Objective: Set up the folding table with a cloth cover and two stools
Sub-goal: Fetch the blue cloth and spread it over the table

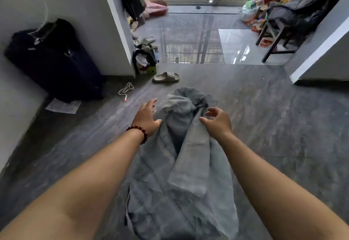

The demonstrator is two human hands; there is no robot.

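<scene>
A grey-blue quilted cloth lies bunched in a long heap straight ahead of me, running from the bottom of the view up over the grey floor. Both my arms reach out over it. My left hand, with a bead bracelet on the wrist, has its fingers spread and its thumb against the cloth's left fold. My right hand hovers at the right fold, fingers loosely bent, thumb touching the fabric. Neither hand grips the cloth. No folding table shows in view.
A dark suitcase leans on the left wall, with a sheet of paper and a white cord nearby. A slipper and a bag of clothes lie by the wall corner. A dark-legged stool heaped with clothing stands far right.
</scene>
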